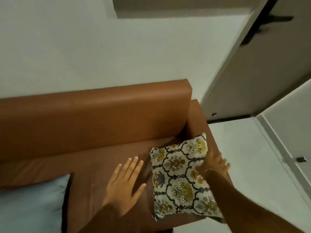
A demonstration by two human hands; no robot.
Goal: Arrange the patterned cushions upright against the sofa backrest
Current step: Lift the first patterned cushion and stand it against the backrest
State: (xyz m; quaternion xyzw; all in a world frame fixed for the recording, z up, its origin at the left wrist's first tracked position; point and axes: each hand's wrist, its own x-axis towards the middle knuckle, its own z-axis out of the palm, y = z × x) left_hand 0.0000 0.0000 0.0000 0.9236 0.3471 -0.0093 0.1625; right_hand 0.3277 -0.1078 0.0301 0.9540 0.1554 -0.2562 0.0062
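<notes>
Your left hand (124, 184) hovers spread over the sofa seat (94, 165); your blurred right hand (214, 163), grip unclear, meets the patterned cushion (178, 177).

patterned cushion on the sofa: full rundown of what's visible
The patterned cushion is square, of cream woven-looking fabric printed with dark lattice outlines around yellow, olive and grey-blue floral motifs. It lies on the brown sofa seat at the right end, its right side against the armrest, not upright against the backrest. The right hand, blurred, is at its right edge, with the forearm crossing its lower right corner. The left hand hovers beside it, open, not touching.
</notes>
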